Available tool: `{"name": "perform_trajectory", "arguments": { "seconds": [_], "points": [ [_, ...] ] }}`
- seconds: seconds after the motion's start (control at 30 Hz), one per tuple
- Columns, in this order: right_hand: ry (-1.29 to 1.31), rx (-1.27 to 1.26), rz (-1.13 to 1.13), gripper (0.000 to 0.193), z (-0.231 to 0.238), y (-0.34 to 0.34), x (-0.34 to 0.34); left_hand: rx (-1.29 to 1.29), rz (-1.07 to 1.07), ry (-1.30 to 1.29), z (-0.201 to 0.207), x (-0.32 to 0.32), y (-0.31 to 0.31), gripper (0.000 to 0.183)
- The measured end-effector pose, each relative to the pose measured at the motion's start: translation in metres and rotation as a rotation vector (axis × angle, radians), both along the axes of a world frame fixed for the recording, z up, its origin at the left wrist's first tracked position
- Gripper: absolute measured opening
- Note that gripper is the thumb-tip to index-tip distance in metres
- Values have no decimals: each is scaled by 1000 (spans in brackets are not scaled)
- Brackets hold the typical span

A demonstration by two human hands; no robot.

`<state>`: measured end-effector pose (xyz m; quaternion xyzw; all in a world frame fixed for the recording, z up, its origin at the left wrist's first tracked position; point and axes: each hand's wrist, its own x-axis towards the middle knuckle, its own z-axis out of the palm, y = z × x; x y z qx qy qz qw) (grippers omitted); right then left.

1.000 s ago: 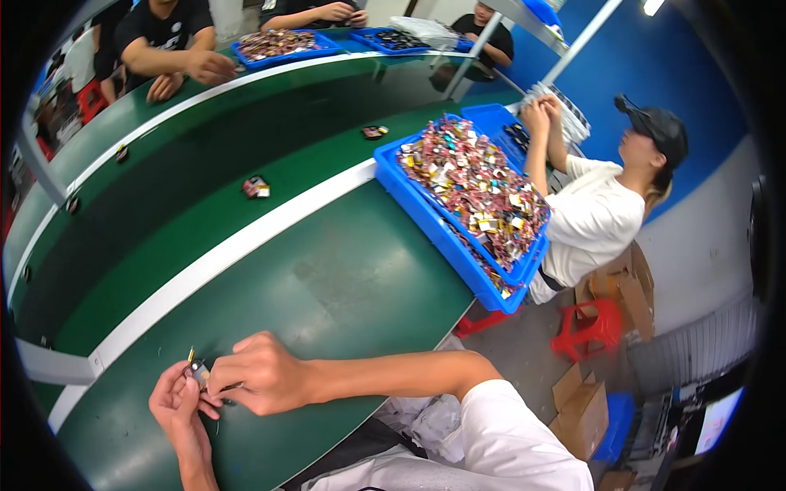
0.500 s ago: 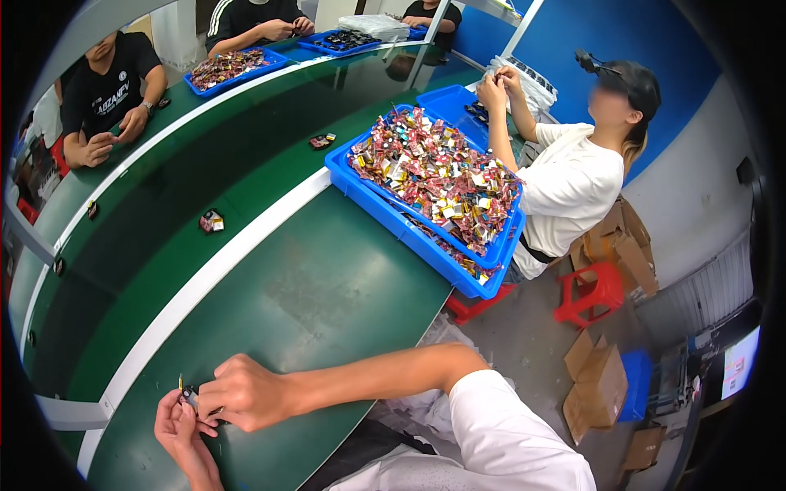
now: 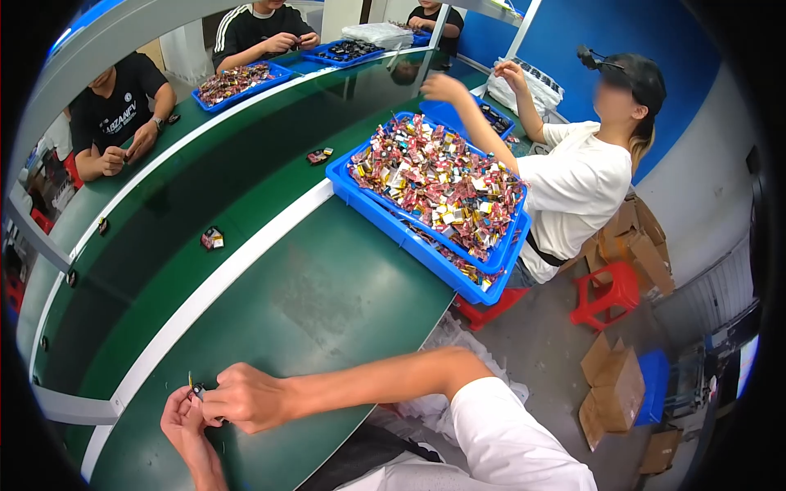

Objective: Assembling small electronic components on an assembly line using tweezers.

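Observation:
Low at the left, over the green tabletop, both my hands meet around a small black part with a thin yellowish strip standing up from it. My left hand has its fingers closed on the part from the left. From the right, my right hand pinches at the same part, its knuckles upward. Fingers cover most of the piece, so its exact kind does not show.
Stacked blue trays heaped with small red, white and yellow pieces stand ahead. Beyond a white rail, the dark green belt carries small black assemblies. A co-worker in white sits at right; others work across the belt. Red stool on the floor.
The co-worker in white has lowered one arm and reached it leftward over the belt side; the hands have parted. My hands stay together on the small part. The view has shifted slightly.

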<state>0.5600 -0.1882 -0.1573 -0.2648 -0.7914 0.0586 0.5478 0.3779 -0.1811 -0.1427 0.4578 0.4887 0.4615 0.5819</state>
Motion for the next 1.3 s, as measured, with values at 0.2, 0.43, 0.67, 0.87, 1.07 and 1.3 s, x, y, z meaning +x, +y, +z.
{"name": "perform_trajectory", "arguments": {
  "seconds": [0.2,0.43,0.67,0.87,1.07,1.3],
  "points": [
    [99,-40,36,17,4,2,-5,5,11,97,6,1,3,20],
    [208,-100,-50,13,10,10,12,68,10,266,23,-5,48,15],
    [387,-339,-55,15,10,12,11,207,240,494,-16,-70,170,15],
    [270,-356,-122,14,11,16,13,899,774,1596,-12,-102,189,21],
    [232,-383,-132,15,5,16,19,216,29,539,31,22,184,19],
    [218,-410,-111,16,2,17,14,76,-140,492,21,105,217,27]
  ]
}}
